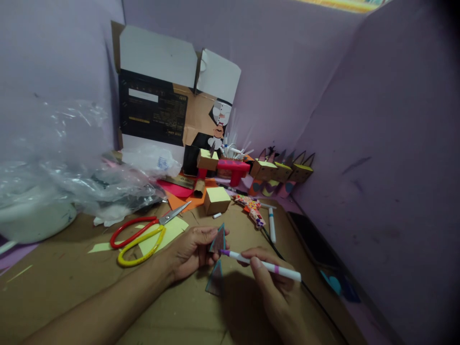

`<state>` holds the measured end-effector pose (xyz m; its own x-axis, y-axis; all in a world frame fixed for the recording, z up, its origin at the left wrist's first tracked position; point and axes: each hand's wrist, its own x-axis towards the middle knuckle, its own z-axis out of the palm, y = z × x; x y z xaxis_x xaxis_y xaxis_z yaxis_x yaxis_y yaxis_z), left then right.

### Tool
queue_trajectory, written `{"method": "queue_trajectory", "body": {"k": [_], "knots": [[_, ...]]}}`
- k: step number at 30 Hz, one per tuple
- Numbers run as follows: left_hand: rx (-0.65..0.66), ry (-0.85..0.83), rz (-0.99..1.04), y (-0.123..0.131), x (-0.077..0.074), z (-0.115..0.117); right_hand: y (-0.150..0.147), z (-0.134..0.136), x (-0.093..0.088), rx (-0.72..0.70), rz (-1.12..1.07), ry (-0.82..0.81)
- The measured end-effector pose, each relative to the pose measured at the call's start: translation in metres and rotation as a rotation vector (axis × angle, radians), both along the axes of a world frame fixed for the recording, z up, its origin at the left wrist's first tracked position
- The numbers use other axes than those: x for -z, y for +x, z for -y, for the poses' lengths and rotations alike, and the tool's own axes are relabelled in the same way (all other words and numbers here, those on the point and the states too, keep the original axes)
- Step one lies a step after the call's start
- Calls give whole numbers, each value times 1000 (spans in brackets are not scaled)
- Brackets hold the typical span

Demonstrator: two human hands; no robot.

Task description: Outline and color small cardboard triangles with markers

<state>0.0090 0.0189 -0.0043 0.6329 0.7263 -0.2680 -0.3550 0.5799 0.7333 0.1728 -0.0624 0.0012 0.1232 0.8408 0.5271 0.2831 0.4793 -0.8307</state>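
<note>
My left hand [196, 251] pinches a small cardboard triangle [218, 241] edged in blue, holding it up above the cardboard work surface [172, 316]. In my right hand [275, 282] is a white marker [266, 265] with a purple tip, which touches or nearly touches the triangle's lower edge. A second, similar triangle [215, 280] lies on the cardboard just below my left hand. Behind the hands sit a small cardboard box [217, 201] with a pale yellow top and a little white cap [217, 215].
Red-and-yellow-handled scissors [142, 243] lie on yellow paper at left. A patterned glue gun [255, 213] with a black cord and another marker [272, 225] lie right. Cardboard animal figures [266, 170] line the back; plastic bags [64, 163] fill the left. A flattened carton [154, 105] leans behind.
</note>
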Motion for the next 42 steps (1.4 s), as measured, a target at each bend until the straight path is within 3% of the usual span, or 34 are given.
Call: {"method": "queue_trajectory", "body": {"k": [7,14,25,42], "knots": [[-4,11,-7,0,1,0,1,-1,0,-9,7,-16],[0,31,12,0,0,-1,9,-1,6,85,-107,59],[-18,0,-8,0,-1,0,3,0,2,28,47,21],[-16,1,-5,1,-1,-1,4,-1,2,37,-32,-3]]}}
